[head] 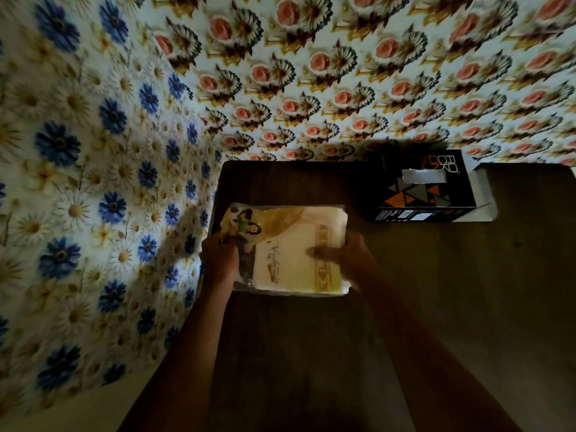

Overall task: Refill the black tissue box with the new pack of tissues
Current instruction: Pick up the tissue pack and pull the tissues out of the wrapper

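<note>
Gripping tissue pack w/ both hands' fingers over dark table, floral walls behind.

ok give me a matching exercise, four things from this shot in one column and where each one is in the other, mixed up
Things:
1. tissue pack
2. black box
3. left hand
4. right hand

Places or states:
A. grips the pack's right edge, thumb on top
B. stands at the table's far edge, end flap open
C. held between both hands
D. grips the pack's left end, at the printed wrapper

Pairs: 1-C, 2-B, 3-D, 4-A
</note>
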